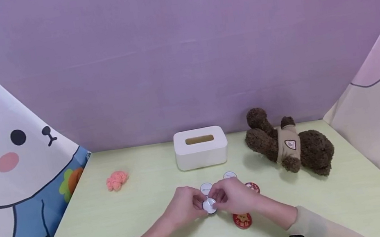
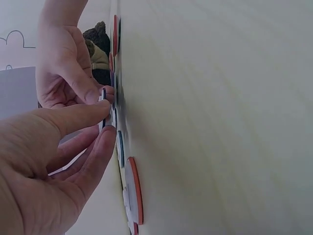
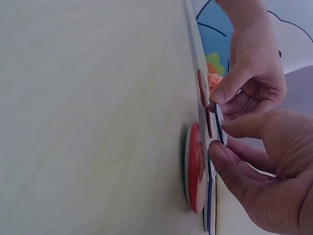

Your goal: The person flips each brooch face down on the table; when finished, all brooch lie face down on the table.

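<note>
Both hands meet over the table around a small round white disc with a dark rim [image 1: 209,205], like a button badge. My left hand [image 1: 187,205] pinches its left edge between thumb and fingers. On the opposite edge, my right hand [image 1: 235,195] pinches it too. The wrist views show the disc [image 3: 219,125] tilted on edge just above the table. Behind the hands lie two white discs [image 1: 206,188] [image 1: 229,174]. A red-and-white disc [image 1: 252,187] and a red disc with a yellow figure [image 1: 242,221] lie near the right hand, partly covered.
A white tissue box [image 1: 202,154] stands behind the hands. To the right lies a brown teddy bear [image 1: 291,146] in a beige shirt. A pink knotted bundle [image 1: 117,180] sits at left. In the left wrist view a red-rimmed disc [image 2: 133,193] lies close to the left hand.
</note>
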The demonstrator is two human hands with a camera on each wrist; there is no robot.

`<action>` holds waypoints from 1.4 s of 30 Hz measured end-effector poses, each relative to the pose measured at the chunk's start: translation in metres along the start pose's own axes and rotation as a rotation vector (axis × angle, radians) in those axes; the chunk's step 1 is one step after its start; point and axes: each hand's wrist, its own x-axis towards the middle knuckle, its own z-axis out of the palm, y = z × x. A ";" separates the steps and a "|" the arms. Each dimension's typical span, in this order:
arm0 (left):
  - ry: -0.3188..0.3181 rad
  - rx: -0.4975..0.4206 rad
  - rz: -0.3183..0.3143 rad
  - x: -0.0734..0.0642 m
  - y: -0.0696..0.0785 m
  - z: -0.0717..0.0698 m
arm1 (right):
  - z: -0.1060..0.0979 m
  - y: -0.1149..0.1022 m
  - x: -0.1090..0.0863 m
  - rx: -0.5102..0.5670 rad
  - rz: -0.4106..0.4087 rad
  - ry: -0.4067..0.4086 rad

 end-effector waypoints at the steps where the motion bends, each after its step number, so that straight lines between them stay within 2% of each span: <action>1: -0.001 -0.002 0.001 0.000 -0.001 0.000 | 0.001 0.000 0.000 0.002 -0.003 -0.010; 5: 0.007 0.019 0.016 0.000 -0.003 0.003 | 0.003 -0.001 -0.001 -0.010 -0.015 -0.026; 13: 0.031 0.069 0.040 0.000 -0.007 0.006 | 0.007 -0.006 0.000 -0.100 -0.075 0.006; 22: 0.052 0.221 0.077 0.000 -0.002 0.007 | 0.008 -0.008 0.001 -0.136 -0.047 0.000; 27: 0.090 0.299 0.078 0.006 0.006 0.008 | -0.008 -0.005 0.000 -0.161 -0.013 0.033; 31: 0.108 0.254 0.092 0.013 0.016 0.009 | -0.031 -0.002 -0.003 -0.192 0.016 0.084; 35: 0.079 0.202 0.090 0.025 0.024 0.011 | -0.052 0.003 -0.008 -0.227 0.034 0.105; 39: 0.047 0.235 0.086 0.036 0.027 0.015 | -0.062 0.009 -0.013 -0.279 0.031 0.112; 42: 0.036 0.267 0.076 0.044 0.026 0.019 | -0.061 0.013 -0.017 -0.290 0.040 0.107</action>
